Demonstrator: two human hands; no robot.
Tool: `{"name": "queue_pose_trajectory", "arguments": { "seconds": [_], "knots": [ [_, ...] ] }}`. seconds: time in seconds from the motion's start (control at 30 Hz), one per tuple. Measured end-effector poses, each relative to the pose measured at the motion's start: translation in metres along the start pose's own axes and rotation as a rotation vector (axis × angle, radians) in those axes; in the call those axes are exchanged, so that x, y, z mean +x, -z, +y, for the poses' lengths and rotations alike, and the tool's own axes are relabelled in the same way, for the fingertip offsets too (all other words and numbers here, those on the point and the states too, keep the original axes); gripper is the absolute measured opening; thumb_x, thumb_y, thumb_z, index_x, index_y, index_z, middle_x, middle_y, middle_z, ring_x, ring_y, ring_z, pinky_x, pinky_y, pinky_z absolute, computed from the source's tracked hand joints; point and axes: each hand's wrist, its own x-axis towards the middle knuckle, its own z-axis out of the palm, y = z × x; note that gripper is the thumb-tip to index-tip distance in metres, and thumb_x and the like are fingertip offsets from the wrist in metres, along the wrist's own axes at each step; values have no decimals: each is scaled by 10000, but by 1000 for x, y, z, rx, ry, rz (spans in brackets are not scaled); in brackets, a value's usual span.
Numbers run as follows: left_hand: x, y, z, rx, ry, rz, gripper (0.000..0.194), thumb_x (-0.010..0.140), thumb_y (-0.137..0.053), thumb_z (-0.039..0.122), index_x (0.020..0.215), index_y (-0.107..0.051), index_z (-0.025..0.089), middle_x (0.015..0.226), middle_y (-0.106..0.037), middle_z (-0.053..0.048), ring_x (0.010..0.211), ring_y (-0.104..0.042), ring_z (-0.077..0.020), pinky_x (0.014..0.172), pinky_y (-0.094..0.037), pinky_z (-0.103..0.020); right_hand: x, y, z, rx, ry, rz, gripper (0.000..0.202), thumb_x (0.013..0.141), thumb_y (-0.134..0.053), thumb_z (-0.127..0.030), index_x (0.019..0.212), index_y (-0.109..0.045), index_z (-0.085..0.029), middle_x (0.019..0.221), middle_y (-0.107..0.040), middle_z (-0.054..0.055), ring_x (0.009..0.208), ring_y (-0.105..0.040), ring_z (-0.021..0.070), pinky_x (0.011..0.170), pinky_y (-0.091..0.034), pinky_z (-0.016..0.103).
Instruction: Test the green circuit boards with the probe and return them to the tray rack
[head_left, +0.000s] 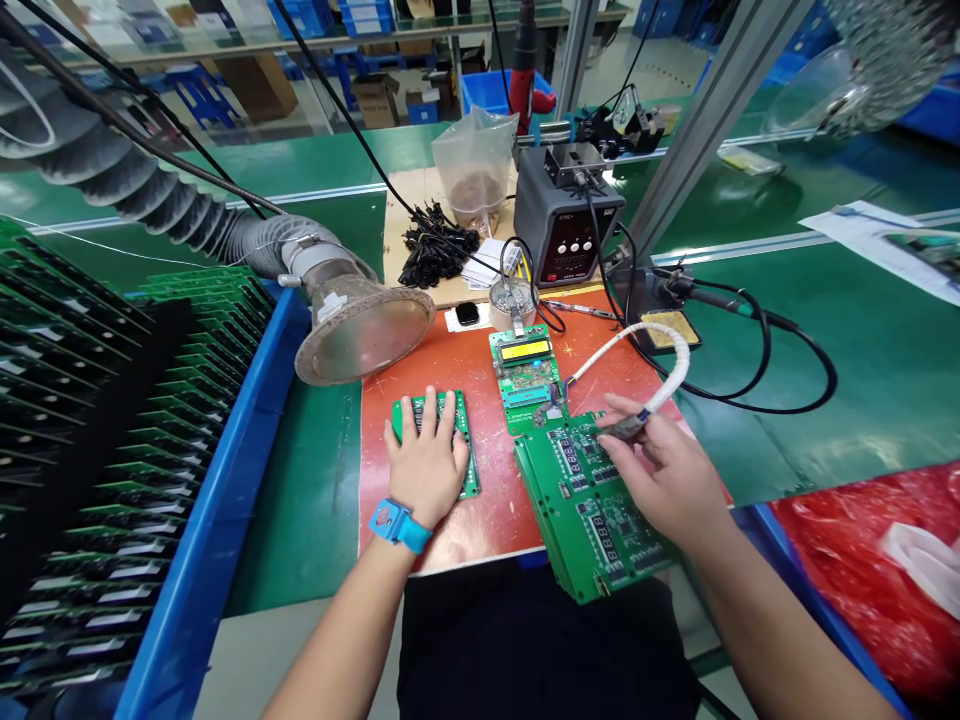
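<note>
The left hand (425,472), a blue wristband (400,524) at its wrist, lies palm down with fingers spread over a small green rectangular circuit board (471,474) carrying a digit display; the board shows around the fingers. The right hand (667,465) pinches a dark, slim probe head (624,430) between thumb and fingers. A white braided cable (679,365) arches from it, away from the body and leftward, to a green tester board (523,380) with a yellow screen and a pale blue socket. That tester lies between the hands and farther out.

Under and just left of the right hand is a stack of large green circuit boards (581,515) with digit displays. Whether the probe head touches the top one cannot be told.

A round, grey fume hood (364,335) hangs beyond the left hand, to its left. Left of that hand, a long blue bin (196,520) holds upright green boards. Beyond the right hand sits a dark boxy soldering station (568,225).
</note>
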Motion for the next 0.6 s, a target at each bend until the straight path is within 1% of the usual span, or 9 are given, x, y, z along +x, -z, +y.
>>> {"name": "queue_pose_trajectory", "arguments": {
  "seconds": [0.13,0.23,0.3,0.37,0.4,0.43,0.5,0.53,0.6],
  "knots": [
    [1,-4,-4,-23,-10,5,545,928,-359,298,1465,-351,205,1547,-295,-87,1418,-218,-413,1103,-207,-648,1,0,-1,-15,15,5,321,893,-565,-301,1197,-560,-198,1013,-682,84,892,-663,195,789,-552,339],
    [1,0,-5,-106,16,-10,533,938,-370,330,1452,-375,188,1548,-293,-106,1425,-176,-427,1116,-154,-663,2,0,-1,-31,19,5,316,893,-567,-294,1194,-562,-197,1014,-683,82,904,-659,191,789,-552,330],
    [-2,8,-1,-210,32,46,526,940,-382,366,1421,-421,155,1546,-293,-132,1436,-111,-428,1130,-100,-663,2,0,-2,-35,26,3,311,893,-567,-285,1190,-563,-194,1006,-686,78,913,-657,183,796,-552,317],
    [-7,17,9,-393,-29,106,525,945,-390,394,1405,-426,145,1541,-300,-142,1452,-99,-380,1158,-105,-615,2,1,-2,-49,36,1,298,893,-567,-274,1179,-570,-189,1010,-688,76,923,-654,175,799,-552,299],
    [-10,20,16,-512,-92,104,528,947,-396,405,1413,-404,157,1536,-313,-137,1456,-133,-344,1170,-141,-578,3,1,-3,-60,43,4,292,893,-567,-269,1173,-574,-186,1011,-688,77,925,-653,172,798,-552,291],
    [-13,22,25,-639,-164,76,534,947,-408,411,1425,-373,176,1528,-331,-128,1450,-189,-308,1172,-195,-539,3,1,-3,-72,51,7,289,893,-568,-265,1169,-576,-183,1008,-689,77,925,-652,169,796,-553,285],
    [-19,21,42,-866,-277,-16,557,933,-459,414,1434,-327,210,1499,-380,-118,1410,-311,-265,1147,-299,-480,3,2,-4,-91,70,16,284,893,-568,-260,1165,-577,-177,1004,-690,79,927,-651,167,798,-553,279],
    [-21,17,50,-950,-306,-46,562,919,-497,406,1422,-334,218,1473,-412,-119,1381,-361,-261,1131,-331,-466,3,2,-4,-96,79,19,278,893,-567,-257,1158,-579,-173,1007,-690,82,933,-651,167,804,-552,279],
    [-23,6,61,-1079,-309,-34,521,893,-555,361,1364,-386,217,1397,-479,-122,1317,-439,-257,1103,-369,-451,3,2,-5,-96,89,22,265,893,-565,-255,1143,-582,-169,1023,-688,90,952,-650,170,824,-548,284]
  ]
}}
